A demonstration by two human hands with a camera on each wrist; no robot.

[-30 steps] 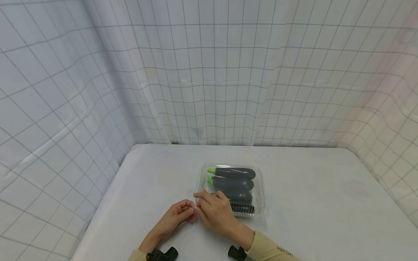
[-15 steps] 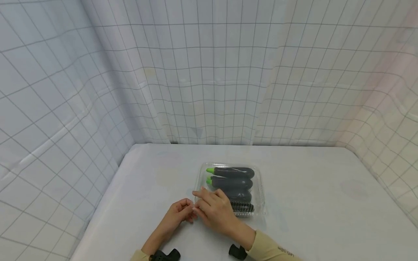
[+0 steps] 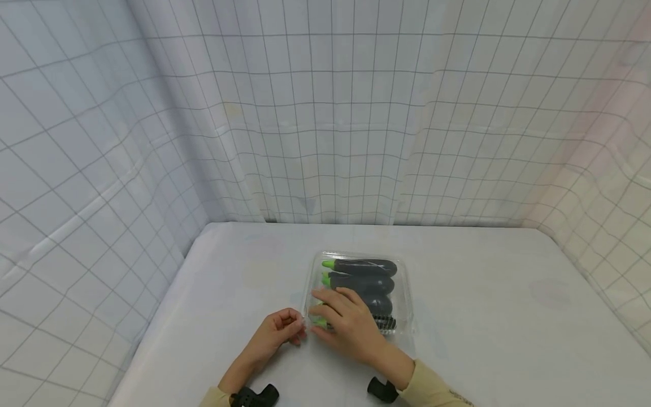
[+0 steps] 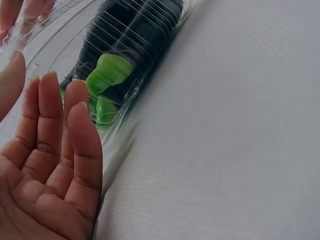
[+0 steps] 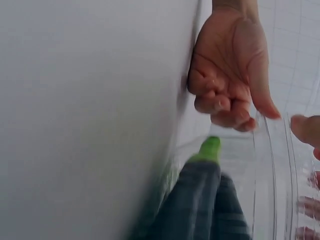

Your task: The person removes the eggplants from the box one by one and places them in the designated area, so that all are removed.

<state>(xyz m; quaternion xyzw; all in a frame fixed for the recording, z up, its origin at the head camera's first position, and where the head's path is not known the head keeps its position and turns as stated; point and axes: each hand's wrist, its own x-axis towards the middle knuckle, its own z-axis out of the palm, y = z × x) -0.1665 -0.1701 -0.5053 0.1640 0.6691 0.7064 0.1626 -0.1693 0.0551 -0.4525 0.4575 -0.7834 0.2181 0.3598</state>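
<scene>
A clear plastic clamshell box (image 3: 407,297) with several dark eggplants (image 3: 366,267) inside lies on the table. Their green stems (image 4: 112,70) point left in the head view and show through the ribbed wall in the left wrist view. At the box's near left corner, my left hand (image 3: 272,338) pinches the rim between thumb and fingers. My right hand (image 3: 351,328) lies over the near left part of the lid, fingers spread and slightly bent, hiding part of the front eggplants. In the right wrist view its thumb (image 5: 307,131) is beside the rim, apart from the left thumb.
A white-covered table (image 3: 488,316) spreads around the box. White curtains with a grid pattern (image 3: 325,124) hang behind it and on both sides. A black wrist mount (image 3: 254,397) sits on the left wrist and another black mount (image 3: 382,390) on the right.
My right hand has shifted right, away from the left fingertips and further over the lid, with its fingers more spread. The left hand stays at the corner.
</scene>
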